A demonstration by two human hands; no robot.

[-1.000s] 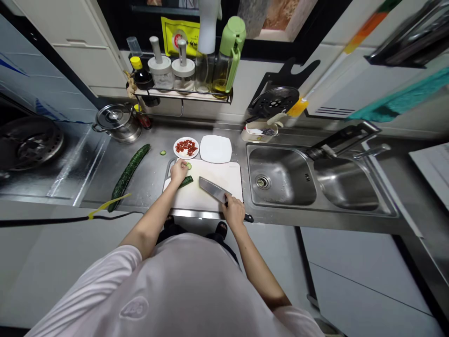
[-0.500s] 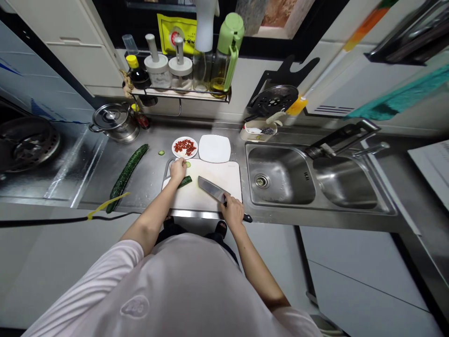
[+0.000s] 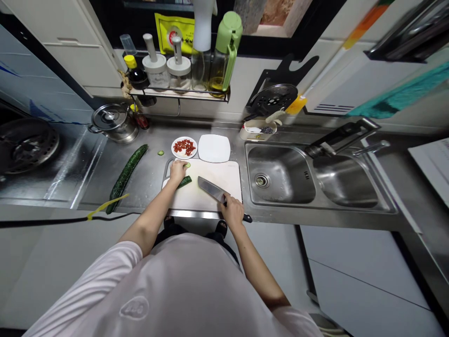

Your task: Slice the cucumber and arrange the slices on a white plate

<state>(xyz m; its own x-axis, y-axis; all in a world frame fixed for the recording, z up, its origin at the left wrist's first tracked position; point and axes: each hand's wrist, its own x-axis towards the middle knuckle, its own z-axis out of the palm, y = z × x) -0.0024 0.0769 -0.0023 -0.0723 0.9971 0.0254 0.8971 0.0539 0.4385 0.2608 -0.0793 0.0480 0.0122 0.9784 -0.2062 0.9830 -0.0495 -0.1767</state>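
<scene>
My left hand point(image 3: 177, 172) rests with curled fingers on a short cucumber piece point(image 3: 185, 181) lying on the white cutting board point(image 3: 213, 192). A thin cucumber slice point(image 3: 188, 164) lies just beyond the fingers. My right hand point(image 3: 233, 213) grips the handle of a cleaver point(image 3: 211, 189), whose blade lies low over the board and points toward the cucumber piece, a little apart from it.
A whole cucumber point(image 3: 128, 170) and a loose slice point(image 3: 161, 152) lie on the steel counter to the left. A plate of red chilli pieces point(image 3: 184, 147) and an empty white plate point(image 3: 214, 148) sit behind the board. The double sink point(image 3: 287, 180) is right, a lidded pot point(image 3: 112, 121) back left.
Both hands, the cleaver and the cucumber piece stay where they were; only the view has shifted slightly.
</scene>
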